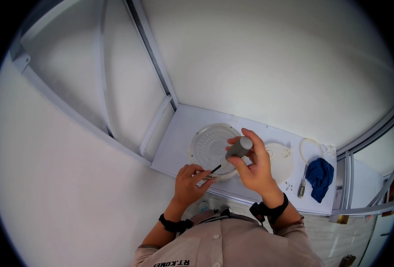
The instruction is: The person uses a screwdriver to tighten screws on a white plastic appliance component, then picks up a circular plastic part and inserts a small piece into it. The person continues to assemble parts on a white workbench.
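Note:
My right hand (257,164) grips a grey, thick-handled screwdriver (238,148), tilted so that its black shaft slants down to the left. The shaft's end reaches the near rim of a round, clear-faced housing (212,144), which lies flat on the white table and shows ridged rings inside. Beside that end, my left hand (191,182) pinches its thumb and fingers together at the housing's near edge. Whatever is between those fingertips is too small to tell.
Right of the housing lie a white round disc (280,162), several small screws (289,186), a pale ring (310,151), a second screwdriver (301,190) and a crumpled blue cloth (320,178). Metal frame posts (154,58) and white walls border the white table (172,147).

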Available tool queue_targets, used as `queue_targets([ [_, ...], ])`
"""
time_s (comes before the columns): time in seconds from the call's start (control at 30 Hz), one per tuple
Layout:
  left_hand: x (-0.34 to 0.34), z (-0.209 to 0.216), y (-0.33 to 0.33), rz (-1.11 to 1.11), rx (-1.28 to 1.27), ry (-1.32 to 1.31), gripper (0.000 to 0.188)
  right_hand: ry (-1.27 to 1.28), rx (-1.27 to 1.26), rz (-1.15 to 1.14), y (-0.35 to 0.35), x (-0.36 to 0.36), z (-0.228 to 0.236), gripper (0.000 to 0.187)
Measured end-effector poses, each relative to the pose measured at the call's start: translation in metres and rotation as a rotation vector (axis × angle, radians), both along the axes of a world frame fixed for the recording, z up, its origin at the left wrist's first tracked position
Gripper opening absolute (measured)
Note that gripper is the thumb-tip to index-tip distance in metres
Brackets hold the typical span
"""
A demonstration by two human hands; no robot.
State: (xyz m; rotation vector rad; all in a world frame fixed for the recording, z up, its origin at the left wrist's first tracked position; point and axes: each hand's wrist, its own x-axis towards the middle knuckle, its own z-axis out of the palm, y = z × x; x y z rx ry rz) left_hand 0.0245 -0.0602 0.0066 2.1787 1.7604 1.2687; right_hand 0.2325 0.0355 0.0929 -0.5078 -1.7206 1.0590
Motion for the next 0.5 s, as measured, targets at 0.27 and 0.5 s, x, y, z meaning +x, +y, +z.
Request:
queue_targets([
  [0.27, -0.004, -0.003, 0.001, -0.012, 0.028, 0.03, 0.036, -0.111, 0.123, -0.055, 0.003, -0.012, 0.007, 0.071],
  [0.5, -0.003, -0.002, -0.002, -0.001, 0.01, 0.021, 0.036, -0.239, 0.452, -0.148, -0.003, -0.026, 0.012, 0.076],
])
